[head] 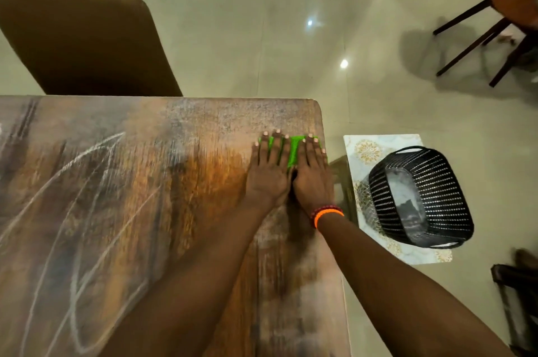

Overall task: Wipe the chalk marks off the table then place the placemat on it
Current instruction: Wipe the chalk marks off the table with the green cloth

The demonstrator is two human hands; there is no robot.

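Both hands lie flat, side by side, on a bright green cleaning cloth (294, 150) near the far right corner of the brown wood-grain table (145, 211). Left hand (267, 173) has its fingers straight and spread, pressing down on the cloth's left part; right hand (313, 179) does the same on the right part, its fingertips close to the table's right edge. Neither hand curls around anything. A red and orange beaded bracelet (326, 214) circles the right wrist.

White chalk marks (81, 211), long looping strokes, cover the left half of the tabletop, well apart from the hands. A hazy pale smear lies along the far edge near the corner.

Off the table's right edge, on the glossy pale tile floor (262, 21), lies a rectangular white placemat with gold floral patterns (366, 150). A black perforated plastic basket (419, 196) sits on top of it, covering much of its middle.

Behind the far edge stands a brown padded chair (84, 39). At the upper right an orange chair with dark wooden legs (495, 21) stands apart.
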